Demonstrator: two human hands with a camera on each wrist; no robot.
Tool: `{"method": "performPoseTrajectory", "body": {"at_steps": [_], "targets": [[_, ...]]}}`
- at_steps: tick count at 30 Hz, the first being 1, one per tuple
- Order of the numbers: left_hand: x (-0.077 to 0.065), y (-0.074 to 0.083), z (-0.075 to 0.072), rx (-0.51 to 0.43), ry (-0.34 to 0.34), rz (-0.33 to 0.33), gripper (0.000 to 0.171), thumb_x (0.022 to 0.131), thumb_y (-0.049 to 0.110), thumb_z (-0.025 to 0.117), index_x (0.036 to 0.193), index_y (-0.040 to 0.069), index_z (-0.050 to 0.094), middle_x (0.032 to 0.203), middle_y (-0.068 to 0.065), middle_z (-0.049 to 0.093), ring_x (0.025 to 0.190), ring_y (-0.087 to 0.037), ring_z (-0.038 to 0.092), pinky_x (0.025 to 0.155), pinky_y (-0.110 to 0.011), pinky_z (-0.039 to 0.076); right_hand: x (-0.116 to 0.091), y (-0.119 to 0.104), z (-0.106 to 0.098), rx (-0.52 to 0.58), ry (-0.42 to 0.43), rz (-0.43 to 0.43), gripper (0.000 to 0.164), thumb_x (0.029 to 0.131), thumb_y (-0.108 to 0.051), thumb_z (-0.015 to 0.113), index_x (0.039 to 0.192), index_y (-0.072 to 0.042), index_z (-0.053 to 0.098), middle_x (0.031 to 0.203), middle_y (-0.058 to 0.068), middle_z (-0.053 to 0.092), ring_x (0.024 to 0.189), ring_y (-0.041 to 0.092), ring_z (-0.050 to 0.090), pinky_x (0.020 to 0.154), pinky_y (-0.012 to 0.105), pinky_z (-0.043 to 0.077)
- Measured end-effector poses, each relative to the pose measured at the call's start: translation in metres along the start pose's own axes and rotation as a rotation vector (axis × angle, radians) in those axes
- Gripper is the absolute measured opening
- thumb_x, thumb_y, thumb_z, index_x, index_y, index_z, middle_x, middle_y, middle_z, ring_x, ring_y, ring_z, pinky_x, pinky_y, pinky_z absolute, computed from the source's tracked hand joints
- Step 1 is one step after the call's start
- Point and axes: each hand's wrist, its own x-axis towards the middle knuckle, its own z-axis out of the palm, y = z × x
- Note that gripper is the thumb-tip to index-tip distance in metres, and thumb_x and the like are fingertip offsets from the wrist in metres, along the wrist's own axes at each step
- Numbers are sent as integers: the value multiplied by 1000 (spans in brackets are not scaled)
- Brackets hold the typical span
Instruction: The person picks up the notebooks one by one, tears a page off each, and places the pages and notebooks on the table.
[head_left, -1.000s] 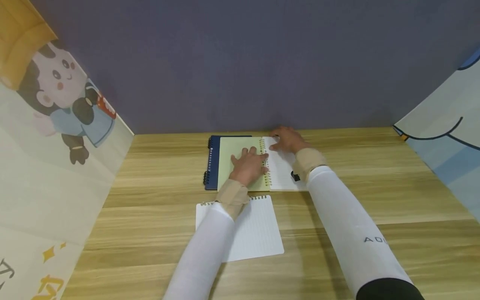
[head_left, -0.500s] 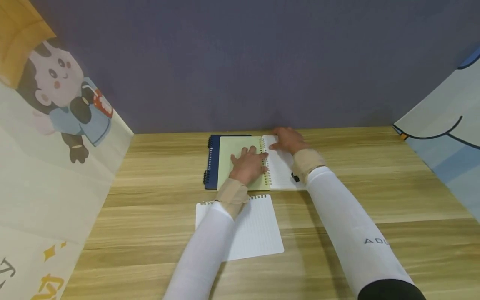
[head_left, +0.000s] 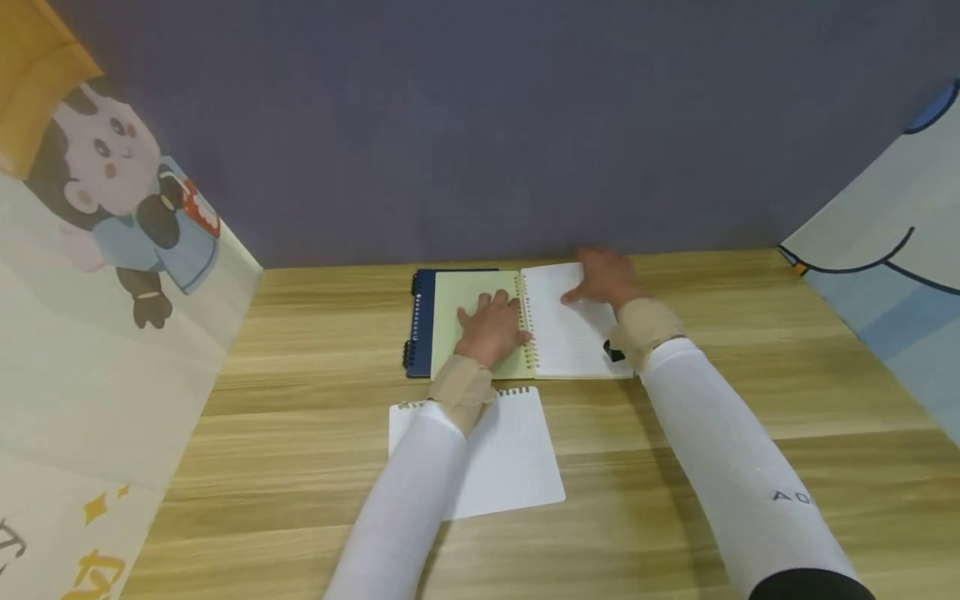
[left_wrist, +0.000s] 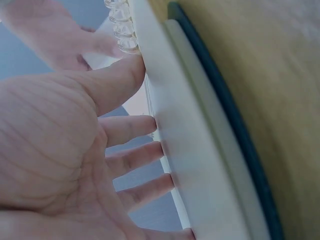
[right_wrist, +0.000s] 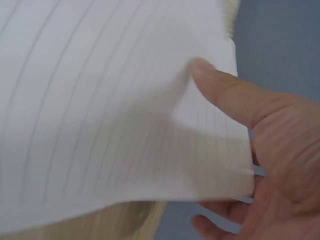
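A spiral notebook lies open, its pale green cover or divider [head_left: 447, 312] on the left and white lined paper [head_left: 551, 342] on the right. My left hand [head_left: 487, 331] rests on the green side with fingers spread; its fingertips press the surface in the left wrist view, beside the clear spiral rings [left_wrist: 122, 25]. At the far right corner of the paper, my right hand [head_left: 606, 279] pinches a lined page [right_wrist: 100, 100]. Its thumb [right_wrist: 225, 92] is on top and its other fingers are partly hidden underneath. That page bends upward in the right wrist view.
Under the green side, a navy notebook [head_left: 422, 337] with black rings shows at the left. A loose lined sheet [head_left: 517, 454] with torn holes lies nearer on the wooden table [head_left: 300, 467], partly beneath the left forearm. A dark grey panel [head_left: 480, 133] rises behind.
My right hand has slid rightward from near the rings to the outer far corner, uncovering more of the lined paper. The left hand keeps its place on the green side.
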Motion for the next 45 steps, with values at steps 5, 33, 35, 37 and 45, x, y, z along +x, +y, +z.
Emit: {"method": "performPoseTrajectory", "body": {"at_steps": [5, 33, 35, 37, 45], "targets": [[1, -2, 0, 8, -11, 10, 67, 85, 53, 52, 141, 19, 37, 142, -1, 31, 132, -26, 22, 96, -63, 18, -22, 22, -5, 355, -36, 63, 69, 80, -47, 63, 127, -1, 43, 121, 18, 48, 105, 33, 46, 83, 43, 39], [4, -14, -4, -69, -54, 2, 53, 96, 36, 40, 146, 30, 24, 152, 6, 14, 137, -24, 10, 93, -69, 8, -69, 38, 25, 840, -210, 79, 53, 90, -46, 50, 130, -10, 49, 119, 10, 53, 108, 27, 50, 88, 38, 40], [5, -12, -6, -85, -56, -19, 59, 95, 34, 43, 148, 28, 18, 152, 6, 16, 136, -24, 9, 93, -70, 8, -71, 37, 24, 847, -212, 78, 51, 90, -46, 50, 127, -10, 51, 117, 10, 55, 106, 26, 51, 86, 36, 40], [7, -8, -10, -93, -71, -36, 64, 94, 33, 46, 149, 26, 12, 152, 6, 15, 136, -24, 8, 92, -70, 10, -72, 37, 24, 838, -210, 70, 48, 91, -45, 50, 123, -9, 54, 114, 10, 56, 103, 26, 52, 85, 36, 40], [19, -3, -25, -46, -175, -87, 75, 84, 20, 55, 148, 27, 17, 149, 3, 10, 132, -31, 8, 82, -66, 26, -73, 37, 23, 848, -238, 67, 46, 90, -46, 51, 116, -8, 58, 108, 12, 58, 94, 26, 56, 79, 36, 44]]}}
